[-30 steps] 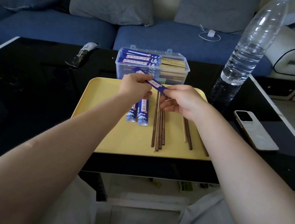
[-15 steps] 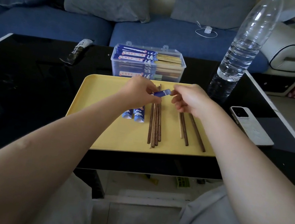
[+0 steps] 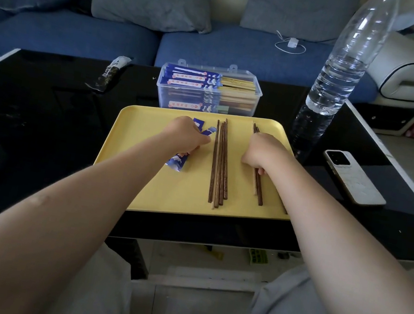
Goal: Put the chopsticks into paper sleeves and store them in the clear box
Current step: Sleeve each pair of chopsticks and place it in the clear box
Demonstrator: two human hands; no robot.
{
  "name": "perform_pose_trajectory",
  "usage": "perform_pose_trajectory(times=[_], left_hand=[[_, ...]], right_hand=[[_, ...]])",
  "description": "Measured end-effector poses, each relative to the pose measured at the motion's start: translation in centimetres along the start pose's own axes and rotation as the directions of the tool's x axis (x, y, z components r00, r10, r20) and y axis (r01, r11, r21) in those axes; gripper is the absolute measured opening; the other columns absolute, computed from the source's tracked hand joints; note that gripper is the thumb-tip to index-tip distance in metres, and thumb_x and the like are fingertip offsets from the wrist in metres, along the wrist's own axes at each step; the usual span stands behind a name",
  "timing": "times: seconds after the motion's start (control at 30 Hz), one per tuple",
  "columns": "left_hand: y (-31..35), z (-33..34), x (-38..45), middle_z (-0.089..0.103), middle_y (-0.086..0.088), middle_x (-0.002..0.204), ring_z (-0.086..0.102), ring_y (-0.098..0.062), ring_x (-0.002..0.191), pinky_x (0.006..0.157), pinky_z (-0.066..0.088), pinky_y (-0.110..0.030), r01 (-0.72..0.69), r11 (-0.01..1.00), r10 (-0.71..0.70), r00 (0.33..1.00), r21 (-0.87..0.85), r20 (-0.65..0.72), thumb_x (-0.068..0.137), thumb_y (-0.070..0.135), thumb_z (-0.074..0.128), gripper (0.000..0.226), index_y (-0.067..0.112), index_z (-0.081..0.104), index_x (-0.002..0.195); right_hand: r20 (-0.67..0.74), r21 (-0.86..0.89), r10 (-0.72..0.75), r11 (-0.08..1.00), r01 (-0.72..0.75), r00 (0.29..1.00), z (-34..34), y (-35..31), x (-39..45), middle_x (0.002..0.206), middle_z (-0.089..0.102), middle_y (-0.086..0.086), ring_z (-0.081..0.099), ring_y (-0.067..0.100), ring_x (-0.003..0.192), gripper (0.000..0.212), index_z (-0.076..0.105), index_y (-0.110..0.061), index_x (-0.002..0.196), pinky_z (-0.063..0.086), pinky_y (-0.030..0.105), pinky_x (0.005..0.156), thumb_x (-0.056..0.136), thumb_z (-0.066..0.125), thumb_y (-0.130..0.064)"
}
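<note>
A yellow tray [image 3: 142, 173] lies on the black table. Several dark wooden chopsticks [image 3: 220, 164] lie bundled in its middle, and a separate pair of chopsticks [image 3: 258, 186] lies to the right. My right hand [image 3: 264, 153] is curled down over that pair, fingers closed on it. My left hand [image 3: 186, 136] rests on the blue paper sleeves [image 3: 177, 161] at the tray's left, fingers closed on one sleeve whose tip pokes out past the knuckles. Just behind the tray stands the clear box [image 3: 209, 89], open, with sleeved chopsticks stacked inside.
A tall water bottle [image 3: 336, 77] stands at the tray's back right corner. A white phone [image 3: 353, 177] lies right of the tray. A dark wrapper [image 3: 111, 73] lies at the back left. A blue sofa runs behind the table.
My hands have parted and come down onto the tray. The left carried the blue sleeve down to the other sleeves; the right moved right onto the separate pair of chopsticks.
</note>
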State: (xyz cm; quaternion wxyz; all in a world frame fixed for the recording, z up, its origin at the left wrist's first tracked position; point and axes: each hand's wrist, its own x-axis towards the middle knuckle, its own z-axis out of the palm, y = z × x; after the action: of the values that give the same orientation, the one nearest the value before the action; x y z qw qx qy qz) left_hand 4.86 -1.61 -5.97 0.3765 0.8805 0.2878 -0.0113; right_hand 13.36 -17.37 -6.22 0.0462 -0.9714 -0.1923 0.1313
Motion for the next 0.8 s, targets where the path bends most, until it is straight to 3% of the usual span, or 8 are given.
perform_pose_trajectory(times=[0.1, 0.23, 0.3, 0.47, 0.57, 0.8], left_hand=[[0.5, -0.3, -0.4, 0.07, -0.003, 0.079, 0.059, -0.013, 0.059, 0.061, 0.052, -0.027, 0.043, 0.984, -0.037, 0.999, -0.171, 0.037, 0.095, 0.03, 0.065, 0.025, 0.006, 0.067, 0.1], [1.0, -0.7, -1.2, 0.072, -0.006, 0.09, 0.063, -0.011, 0.058, 0.057, 0.048, -0.024, 0.198, 0.833, -0.097, 0.971, -0.517, 0.217, 0.101, 0.029, 0.056, 0.021, 0.009, 0.064, 0.1], [1.1, -0.7, -1.6, 0.069, -0.009, 0.087, 0.065, -0.014, 0.057, 0.052, 0.051, -0.024, 0.256, 0.765, -0.097, 0.953, -0.591, 0.287, 0.104, 0.025, 0.05, 0.023, 0.006, 0.062, 0.105], [1.1, -0.4, -1.9, 0.064, -0.014, 0.089, 0.065, -0.025, 0.072, 0.063, 0.055, -0.035, 0.341, 0.724, -0.12, 0.918, -0.6, 0.377, 0.107, 0.022, 0.039, 0.027, 0.002, 0.058, 0.105], [1.1, -0.2, -1.9, 0.06, -0.015, 0.084, 0.06, -0.026, 0.068, 0.066, 0.053, -0.036, 0.361, 0.733, -0.123, 0.904, -0.576, 0.409, 0.105, 0.022, 0.042, 0.024, 0.002, 0.055, 0.099], [0.7, 0.2, -1.4, 0.062, -0.008, 0.079, 0.059, -0.019, 0.064, 0.061, 0.055, -0.03, 0.272, 0.868, -0.111, 0.922, -0.415, 0.371, 0.097, 0.014, 0.059, 0.006, 0.008, 0.057, 0.096]], right_hand=[[-0.027, 0.006, 0.035, 0.999, -0.034, 0.999, 0.0, 0.2, 0.2, 0.081, 0.059, 0.007, 0.058, 0.02, 0.065, 0.012, 0.061, -0.007, 0.105, 0.042, 0.027, 0.053, 0.096, 0.058, -0.015], [-0.014, 0.039, 0.054, 0.998, -0.053, 0.998, 0.3, 0.3, 0.4, 0.077, 0.059, 0.007, 0.056, 0.02, 0.062, 0.009, 0.063, -0.007, 0.099, 0.041, 0.027, 0.051, 0.094, 0.058, -0.012], [-0.016, 0.045, 0.048, 0.998, -0.048, 0.999, 0.4, 0.2, 0.5, 0.078, 0.059, 0.007, 0.056, 0.02, 0.063, 0.007, 0.062, -0.008, 0.097, 0.041, 0.027, 0.051, 0.095, 0.058, -0.012], [-0.055, 0.043, 0.073, 0.997, -0.071, 0.996, 0.5, 0.4, 0.5, 0.082, 0.058, 0.006, 0.058, 0.02, 0.067, 0.006, 0.06, -0.009, 0.099, 0.042, 0.028, 0.052, 0.095, 0.058, -0.013], [-0.044, 0.033, 0.081, 0.996, -0.08, 0.996, 0.3, 0.5, 0.5, 0.081, 0.058, 0.007, 0.058, 0.02, 0.066, 0.005, 0.059, -0.008, 0.099, 0.041, 0.028, 0.052, 0.095, 0.057, -0.011], [-0.034, 0.036, 0.065, 0.997, -0.064, 0.997, 0.4, 0.1, 0.5, 0.082, 0.057, 0.007, 0.059, 0.023, 0.072, 0.008, 0.06, -0.008, 0.1, 0.046, 0.03, 0.06, 0.096, 0.056, -0.014]])
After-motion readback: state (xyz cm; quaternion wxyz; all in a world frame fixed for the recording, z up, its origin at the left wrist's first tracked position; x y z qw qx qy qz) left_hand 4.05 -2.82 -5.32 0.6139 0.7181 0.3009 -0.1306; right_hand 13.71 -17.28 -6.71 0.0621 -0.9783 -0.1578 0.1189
